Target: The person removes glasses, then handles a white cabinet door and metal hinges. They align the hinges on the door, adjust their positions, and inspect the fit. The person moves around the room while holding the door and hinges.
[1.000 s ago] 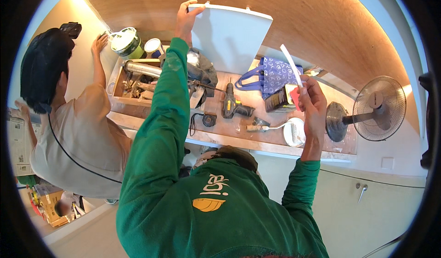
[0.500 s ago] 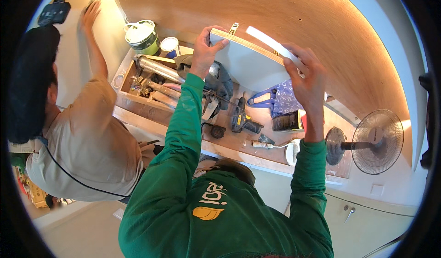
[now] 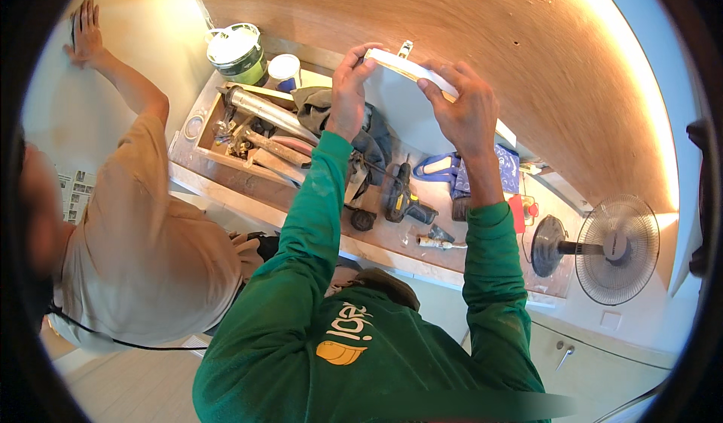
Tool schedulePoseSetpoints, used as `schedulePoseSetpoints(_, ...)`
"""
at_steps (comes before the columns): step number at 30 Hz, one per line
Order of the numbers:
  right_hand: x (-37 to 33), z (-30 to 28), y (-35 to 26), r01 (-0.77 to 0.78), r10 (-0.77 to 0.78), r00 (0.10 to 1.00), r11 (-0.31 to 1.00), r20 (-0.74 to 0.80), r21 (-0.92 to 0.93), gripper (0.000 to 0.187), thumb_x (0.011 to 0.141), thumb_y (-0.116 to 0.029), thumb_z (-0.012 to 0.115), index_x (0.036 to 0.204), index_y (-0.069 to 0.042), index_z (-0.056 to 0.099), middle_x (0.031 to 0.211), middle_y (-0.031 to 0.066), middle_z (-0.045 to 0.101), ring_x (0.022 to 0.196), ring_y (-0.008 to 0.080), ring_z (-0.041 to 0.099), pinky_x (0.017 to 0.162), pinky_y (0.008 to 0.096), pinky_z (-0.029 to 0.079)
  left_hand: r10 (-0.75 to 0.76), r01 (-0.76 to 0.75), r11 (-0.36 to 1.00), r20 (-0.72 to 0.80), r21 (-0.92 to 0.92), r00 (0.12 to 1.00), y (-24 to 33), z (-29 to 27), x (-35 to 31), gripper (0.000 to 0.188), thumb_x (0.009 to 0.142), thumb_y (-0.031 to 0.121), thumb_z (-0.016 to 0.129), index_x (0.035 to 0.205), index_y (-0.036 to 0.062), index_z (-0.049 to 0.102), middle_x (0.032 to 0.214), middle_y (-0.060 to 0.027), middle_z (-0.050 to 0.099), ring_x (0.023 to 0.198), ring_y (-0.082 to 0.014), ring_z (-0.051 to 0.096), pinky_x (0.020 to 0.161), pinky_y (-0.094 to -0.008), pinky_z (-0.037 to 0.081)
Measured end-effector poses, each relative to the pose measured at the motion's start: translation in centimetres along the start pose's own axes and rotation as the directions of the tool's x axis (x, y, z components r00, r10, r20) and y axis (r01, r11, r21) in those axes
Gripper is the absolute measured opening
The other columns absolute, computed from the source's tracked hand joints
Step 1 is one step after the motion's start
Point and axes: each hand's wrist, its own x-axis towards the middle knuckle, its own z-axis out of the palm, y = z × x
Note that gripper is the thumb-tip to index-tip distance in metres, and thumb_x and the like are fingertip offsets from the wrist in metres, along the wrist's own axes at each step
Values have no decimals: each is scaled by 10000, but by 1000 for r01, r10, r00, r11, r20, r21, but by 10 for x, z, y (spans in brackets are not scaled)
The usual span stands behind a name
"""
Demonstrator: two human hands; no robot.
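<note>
A white-faced board (image 3: 403, 110) stands on edge in front of me, with a metal hinge (image 3: 405, 49) showing behind its top edge. My left hand (image 3: 349, 95) is closed on the board's upper left corner, thumb toward me and fingers over the top. Along the top edge lies a white edging strip (image 3: 413, 67), which covers most of the bare wood. My right hand (image 3: 467, 110) is closed on the strip, thumb against the board's near side and fingers over the top. The strip's right end sticks out beyond this hand.
On the counter lie a cordless drill (image 3: 401, 197), a wooden toolbox (image 3: 215, 137), a blue patterned bag (image 3: 506, 167) and a paintbrush (image 3: 440, 242). Buckets (image 3: 236, 50) stand at the back left, a fan (image 3: 614, 248) at right. A co-worker (image 3: 143, 235) presses the left wall.
The strip's left end has come down onto the board's top edge, beside my left hand. My right hand has moved left along it. The co-worker's hand has slid left on the wall.
</note>
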Motion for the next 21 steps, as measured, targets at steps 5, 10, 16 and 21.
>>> schedulePoseSetpoints(5, -1, 6, 0, -7, 7, 1000, 1000, -8, -16, 288, 977, -304, 896, 1257, -233, 896, 1030, 58, 795, 945, 296, 777, 826, 429, 581, 22, -10, 992, -89, 122, 996, -6, 11, -6, 414, 1061, 218, 867, 1404, 38, 721, 1255, -49, 760, 1198, -139, 680, 1096, -314, 522)
schedulePoseSetpoints(10, 2, 12, 6, -9, 9, 1000, 1000, 0, -11, 304, 968, -293, 907, 1256, -198, 895, 1050, 74, 822, 919, 295, 799, 812, 405, 598, 41, -29, 993, -106, 112, 994, -11, 13, -1, 400, 1072, 220, 856, 1399, 30, 726, 1307, -64, 771, 1188, -135, 684, 1078, -306, 523)
schedulePoseSetpoints(16, 4, 15, 12, 1, -1, 1000, 1000, 17, 2, 302, 984, -276, 904, 1266, -171, 898, 1083, 84, 856, 909, 263, 822, 794, 388, 610, 26, -8, 993, -153, 119, 988, -16, 11, 0, 358, 1073, 190, 847, 1371, 22, 744, 1260, -65, 787, 1168, -131, 699, 1064, -309, 534)
schedulePoseSetpoints(21, 6, 16, 13, 0, 0, 1000, 1000, 9, 9, 306, 984, -282, 907, 1273, -180, 899, 1047, 73, 847, 861, 241, 803, 759, 383, 597, 41, -27, 995, -149, 93, 988, -16, 12, 0, 351, 1074, 191, 844, 1366, 20, 750, 1230, -68, 794, 1148, -132, 706, 1062, -309, 535)
